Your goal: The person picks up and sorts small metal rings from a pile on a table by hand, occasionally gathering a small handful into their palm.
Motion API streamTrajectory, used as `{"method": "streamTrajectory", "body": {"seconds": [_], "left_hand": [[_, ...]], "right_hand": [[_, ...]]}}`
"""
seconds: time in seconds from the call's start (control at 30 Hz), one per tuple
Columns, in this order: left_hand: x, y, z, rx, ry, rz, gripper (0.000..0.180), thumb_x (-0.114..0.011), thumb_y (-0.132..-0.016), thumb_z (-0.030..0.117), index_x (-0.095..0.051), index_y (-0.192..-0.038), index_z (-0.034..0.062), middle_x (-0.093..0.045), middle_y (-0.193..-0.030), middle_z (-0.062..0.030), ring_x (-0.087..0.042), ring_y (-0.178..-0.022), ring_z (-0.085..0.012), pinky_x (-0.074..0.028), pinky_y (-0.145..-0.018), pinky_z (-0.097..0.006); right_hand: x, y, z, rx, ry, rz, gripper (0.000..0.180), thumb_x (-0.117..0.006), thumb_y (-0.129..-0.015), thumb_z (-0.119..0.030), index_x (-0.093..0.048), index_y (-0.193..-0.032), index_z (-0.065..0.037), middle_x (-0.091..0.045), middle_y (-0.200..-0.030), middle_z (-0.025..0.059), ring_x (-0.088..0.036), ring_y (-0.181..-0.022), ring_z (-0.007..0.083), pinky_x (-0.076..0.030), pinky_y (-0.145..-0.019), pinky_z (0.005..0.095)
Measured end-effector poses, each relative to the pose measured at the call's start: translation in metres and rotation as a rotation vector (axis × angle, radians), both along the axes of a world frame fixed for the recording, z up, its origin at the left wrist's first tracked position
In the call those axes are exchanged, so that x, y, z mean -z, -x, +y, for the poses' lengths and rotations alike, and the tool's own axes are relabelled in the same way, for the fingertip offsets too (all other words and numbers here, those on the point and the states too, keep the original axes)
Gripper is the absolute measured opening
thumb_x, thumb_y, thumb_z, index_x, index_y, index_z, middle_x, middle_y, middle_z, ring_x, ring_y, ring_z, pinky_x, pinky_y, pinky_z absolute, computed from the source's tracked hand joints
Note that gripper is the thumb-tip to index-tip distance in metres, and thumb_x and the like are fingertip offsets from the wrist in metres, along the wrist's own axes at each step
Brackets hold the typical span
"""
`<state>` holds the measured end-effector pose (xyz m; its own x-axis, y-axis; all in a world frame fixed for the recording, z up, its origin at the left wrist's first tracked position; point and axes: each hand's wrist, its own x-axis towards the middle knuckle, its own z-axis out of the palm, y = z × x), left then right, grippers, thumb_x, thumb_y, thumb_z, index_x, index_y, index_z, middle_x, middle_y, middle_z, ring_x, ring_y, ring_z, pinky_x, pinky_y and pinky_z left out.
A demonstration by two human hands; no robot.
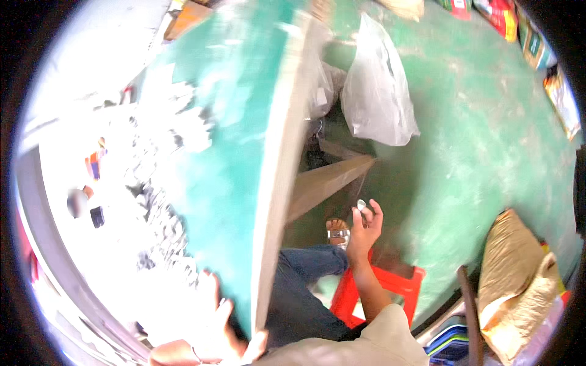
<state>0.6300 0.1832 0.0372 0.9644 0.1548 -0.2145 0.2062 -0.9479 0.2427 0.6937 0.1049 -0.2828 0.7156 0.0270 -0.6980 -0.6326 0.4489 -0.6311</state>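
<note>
My right hand (365, 233) is raised over the floor to the right of the table, pinching a small, whitish, rounded piece (361, 205) between thumb and fingertips. I cannot make out what the piece is. On the green tabletop (235, 183), near its close edge, my left hand (221, 317) lies with fingers stretched and the thumb apart. Glare and blur wash out part of it. Beyond those fingers spreads a pile of small white and grey pieces (162, 216), too overexposed to name.
A red plastic stool (412, 287) stands beside my legs. White plastic bags (379, 85) sit on the green floor beyond the table edge. A tan sack (513, 287) is at the right, with colourful bags (561, 104) along the far right. A wooden beam (329, 183) juts out below the table.
</note>
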Motion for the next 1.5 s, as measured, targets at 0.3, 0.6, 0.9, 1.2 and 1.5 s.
{"method": "streamTrajectory", "body": {"seconds": [0.3, 0.6, 0.9, 1.2, 1.5], "left_hand": [[0.012, -0.017, -0.003, -0.061, 0.217, -0.25, 0.067, -0.061, -0.079, 0.013, -0.029, -0.135, -0.0037, -0.026, -0.145, -0.0258, -0.02, -0.137, -0.044, -0.019, -0.112, -0.05], [0.057, -0.019, -0.007, 0.115, 0.133, -0.722, 0.051, -0.056, -0.081, 0.011, -0.042, -0.126, -0.0081, -0.034, -0.138, -0.0262, -0.026, -0.135, -0.0406, -0.024, -0.112, -0.045], [-0.014, 0.164, -0.061, -0.101, 0.237, -0.434, 0.037, -0.052, -0.088, 0.018, -0.052, -0.118, -0.0037, -0.036, -0.136, -0.0278, -0.033, -0.13, -0.0408, -0.029, -0.109, -0.045], [-0.006, 0.425, -0.124, -1.543, -0.183, -0.979, 0.034, -0.06, -0.076, -0.004, -0.055, -0.11, 0.0006, -0.046, -0.125, -0.0201, -0.042, -0.121, -0.0388, -0.036, -0.102, -0.043], [0.041, 0.439, -0.146, -1.954, -0.428, -0.953, 0.03, -0.054, -0.077, -0.003, -0.052, -0.107, -0.0053, -0.042, -0.126, -0.0256, -0.034, -0.127, -0.0474, -0.029, -0.104, -0.051]], "right_hand": [[-0.184, -0.011, -0.078, -0.098, -0.142, -0.501, 0.033, -0.055, -0.087, 0.006, -0.051, -0.119, 0.002, -0.064, -0.095, 0.0104, -0.052, -0.067, 0.0023, -0.035, -0.046, 0.0134], [-0.291, 0.024, -0.094, -0.477, 0.015, -0.831, 0.033, -0.057, -0.084, 0.008, -0.05, -0.115, 0.003, -0.064, -0.092, 0.0136, -0.061, -0.077, 0.013, -0.048, -0.068, 0.0222], [-0.384, 0.051, -0.008, -1.31, 0.003, -1.331, 0.029, -0.062, -0.084, 0.004, -0.055, -0.111, 0.007, -0.065, -0.087, 0.0124, -0.062, -0.082, 0.0149, -0.048, -0.073, 0.0239], [-0.404, 0.166, 0.331, -1.389, -0.387, -1.546, 0.027, -0.063, -0.083, 0.001, -0.057, -0.108, 0.007, -0.066, -0.085, 0.0075, -0.063, -0.081, 0.014, -0.049, -0.075, 0.0257], [-0.384, 0.25, 0.558, -1.126, 0.088, -1.53, 0.027, -0.068, -0.074, -0.001, -0.065, -0.1, 0.003, -0.07, -0.087, 0.0117, -0.066, -0.078, 0.0171, -0.051, -0.073, 0.0293]]}}
